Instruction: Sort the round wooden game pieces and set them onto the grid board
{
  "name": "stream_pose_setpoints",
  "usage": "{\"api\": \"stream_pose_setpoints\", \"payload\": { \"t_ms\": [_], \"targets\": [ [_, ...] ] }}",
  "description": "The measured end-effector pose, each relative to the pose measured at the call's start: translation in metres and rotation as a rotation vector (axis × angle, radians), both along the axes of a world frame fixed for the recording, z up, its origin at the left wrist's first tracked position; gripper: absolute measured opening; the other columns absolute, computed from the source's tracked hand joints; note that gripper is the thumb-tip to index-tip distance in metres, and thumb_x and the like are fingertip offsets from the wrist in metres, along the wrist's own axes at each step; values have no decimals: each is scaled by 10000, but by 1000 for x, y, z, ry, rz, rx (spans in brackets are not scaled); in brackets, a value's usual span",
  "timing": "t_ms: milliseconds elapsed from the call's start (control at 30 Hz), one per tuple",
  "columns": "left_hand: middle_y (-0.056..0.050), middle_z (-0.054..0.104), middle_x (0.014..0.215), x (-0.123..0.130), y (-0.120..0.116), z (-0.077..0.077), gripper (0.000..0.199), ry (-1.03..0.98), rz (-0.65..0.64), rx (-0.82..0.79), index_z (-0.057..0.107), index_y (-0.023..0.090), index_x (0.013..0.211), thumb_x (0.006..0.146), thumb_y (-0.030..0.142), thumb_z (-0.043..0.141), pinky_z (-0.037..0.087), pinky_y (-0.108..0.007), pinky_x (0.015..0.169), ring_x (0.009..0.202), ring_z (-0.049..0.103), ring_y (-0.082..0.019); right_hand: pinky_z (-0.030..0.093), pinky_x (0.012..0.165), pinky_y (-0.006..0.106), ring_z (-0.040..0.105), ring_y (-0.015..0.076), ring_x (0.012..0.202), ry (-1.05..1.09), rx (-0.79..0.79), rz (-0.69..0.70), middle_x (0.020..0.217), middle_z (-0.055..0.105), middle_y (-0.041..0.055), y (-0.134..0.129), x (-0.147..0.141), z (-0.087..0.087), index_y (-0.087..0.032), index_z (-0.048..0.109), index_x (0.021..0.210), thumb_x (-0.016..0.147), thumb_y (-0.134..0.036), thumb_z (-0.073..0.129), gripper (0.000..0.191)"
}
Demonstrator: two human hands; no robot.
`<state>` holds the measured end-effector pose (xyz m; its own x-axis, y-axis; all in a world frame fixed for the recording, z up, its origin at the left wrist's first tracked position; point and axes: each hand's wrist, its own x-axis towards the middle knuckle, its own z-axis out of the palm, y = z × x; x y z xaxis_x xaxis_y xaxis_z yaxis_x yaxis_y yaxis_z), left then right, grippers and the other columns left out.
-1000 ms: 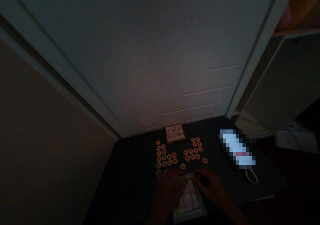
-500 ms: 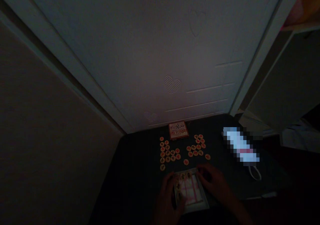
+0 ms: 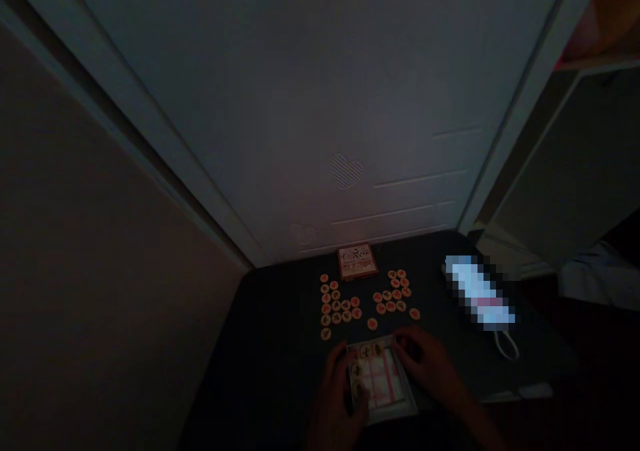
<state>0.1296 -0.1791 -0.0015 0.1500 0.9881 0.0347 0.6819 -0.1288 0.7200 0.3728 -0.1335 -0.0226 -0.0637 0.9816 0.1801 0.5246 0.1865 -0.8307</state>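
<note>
A shallow white box (image 3: 406, 407) at the table's near edge holds a folded paper with pink lines (image 3: 385, 379). Several round Chinese chess pieces (image 3: 367, 351) lie inside along its far and left sides. My left hand (image 3: 336, 401) grips the box's left side, its thumb reaching over the rim beside the pieces. At the far right corner, my right hand (image 3: 425, 357) has its fingers curled against the box; their tips are dim. Beyond the box, more chess pieces (image 3: 346, 305) lie in two groups, with a few apart.
A printed box lid (image 3: 357, 262) lies at the back of the dark table (image 3: 270, 331), near a white panel with heart patterns (image 3: 347, 171). To the right rests a blurred, bright object (image 3: 477, 291) with a white strap loop (image 3: 507, 345).
The view has shifted slightly. My left thumb has moved a little within the box, while my right hand stays at the corner. The pieces on the table keep their places.
</note>
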Motion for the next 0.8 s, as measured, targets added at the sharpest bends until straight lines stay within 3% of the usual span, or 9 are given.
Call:
{"api": "stream_pose_setpoints", "payload": {
  "t_ms": [167,300,467,633,800],
  "targets": [
    [-102,455,1532,-2,1,8,544,-6,11,24,554,292,1390,857,299,664,511,-445,1059,1302,566,-285,547,680,286,685,187,731,-3,-3,3,864,737,42,0,1,-1,-226,711,1067,923,-403,585,261],
    [-97,544,1454,-14,13,21,408,6,61,75,641,286,1282,878,338,646,571,-404,955,1059,688,-226,556,709,291,703,195,776,6,3,-11,910,755,47,0,2,0,-233,717,1064,930,-390,575,250],
    [-58,735,1126,-43,41,44,335,16,94,141,686,264,1191,900,409,605,604,-361,825,836,717,-194,559,697,282,704,191,767,9,-10,-11,913,756,50,-1,2,0,-226,718,1079,941,-407,568,272],
    [-34,765,1092,-75,67,64,297,32,116,125,707,259,1113,918,442,579,579,-377,906,981,724,-225,564,737,292,713,199,805,7,-14,-17,942,757,59,-1,3,-4,-220,715,1073,943,-401,567,268],
    [-33,768,1128,-92,99,68,318,11,131,145,703,246,1123,909,448,583,568,-379,946,1051,718,-236,563,706,290,710,200,777,-7,-8,-13,909,755,54,0,4,-7,-225,711,1074,940,-415,570,272]
  ]
}}
